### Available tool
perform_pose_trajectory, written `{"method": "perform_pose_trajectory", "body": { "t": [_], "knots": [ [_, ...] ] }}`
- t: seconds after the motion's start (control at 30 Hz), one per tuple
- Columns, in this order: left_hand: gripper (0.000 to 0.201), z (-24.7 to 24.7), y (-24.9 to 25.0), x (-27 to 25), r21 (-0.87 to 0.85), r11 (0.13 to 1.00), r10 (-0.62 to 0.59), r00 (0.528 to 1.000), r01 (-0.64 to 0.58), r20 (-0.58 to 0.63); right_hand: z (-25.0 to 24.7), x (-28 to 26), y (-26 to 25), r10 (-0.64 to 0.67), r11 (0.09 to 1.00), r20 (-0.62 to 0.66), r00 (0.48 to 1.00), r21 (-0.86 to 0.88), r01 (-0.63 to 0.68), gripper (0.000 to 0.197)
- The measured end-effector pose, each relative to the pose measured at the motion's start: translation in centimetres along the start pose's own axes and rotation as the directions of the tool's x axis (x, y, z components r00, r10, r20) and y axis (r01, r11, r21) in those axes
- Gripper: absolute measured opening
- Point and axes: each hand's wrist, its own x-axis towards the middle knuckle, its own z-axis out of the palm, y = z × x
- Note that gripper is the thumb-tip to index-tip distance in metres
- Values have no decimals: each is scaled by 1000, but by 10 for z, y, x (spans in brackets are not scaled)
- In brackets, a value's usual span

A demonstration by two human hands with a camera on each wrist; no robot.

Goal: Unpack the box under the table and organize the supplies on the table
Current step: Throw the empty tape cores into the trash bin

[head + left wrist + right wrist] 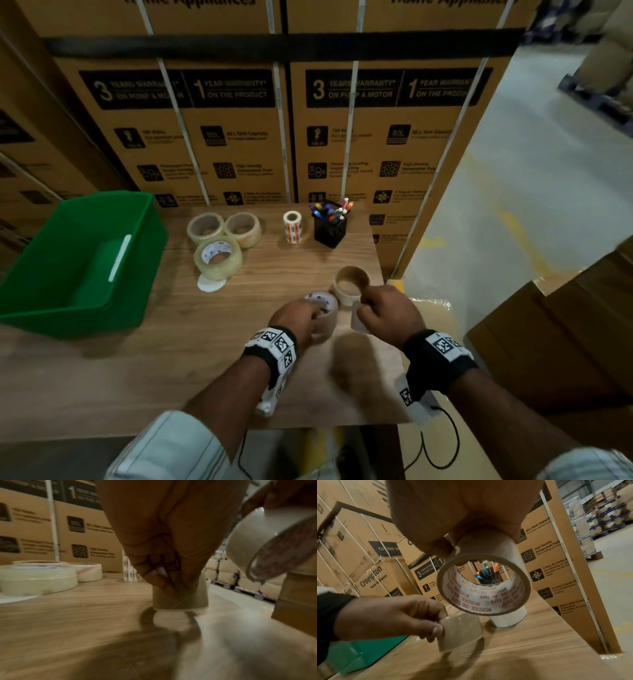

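Observation:
My left hand (pixel 313 313) pinches the rim of a brown tape roll (pixel 325 323), held upright just above the wooden table (pixel 171 359); the left wrist view shows the fingers (pixel 164 586) curled over its edge (pixel 180 599). My right hand (pixel 370 306) grips a second roll (pixel 483 586), tilted in the air, its core printed with red lettering. In the head view only a sliver of that roll (pixel 358 320) shows under the hand. A white roll (pixel 352 286) stands on the table just beyond both hands.
Three clear tape rolls (pixel 219 240) lie at the table's back left, with a label roll (pixel 292 226) and a black pen holder (pixel 330 226) to their right. A green bin (pixel 78 263) sits at the left edge. Stacked cartons (pixel 239 120) rise behind the table.

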Motion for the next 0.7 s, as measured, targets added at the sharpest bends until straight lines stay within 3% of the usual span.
{"method": "perform_pose_trajectory", "body": {
  "t": [0.2, 0.33, 0.43, 0.57, 0.7],
  "knots": [
    [14, -25, -49, -37, -295, 955, -106, 968, 35, -228, 22, 14, -38, -30, 997, 14, 999, 71, 29, 27],
    [9, -40, -101, -80, -369, 927, -180, 943, 66, -282, 49, 23, -84, -81, 990, 38, 996, 115, 77, 33],
    [13, -51, -144, -125, -411, 907, -239, 915, 91, -325, 71, 29, -138, -159, 981, 85, 984, 122, 148, 37],
    [17, -60, -213, -196, -467, 870, -353, 860, 158, -368, 103, 31, -229, -285, 945, 159, 945, 209, 250, 25],
    [23, -68, -289, -269, -508, 828, -483, 763, 238, -430, 148, 31, -325, -387, 899, 190, 902, 296, 323, 25]
  ]
}}
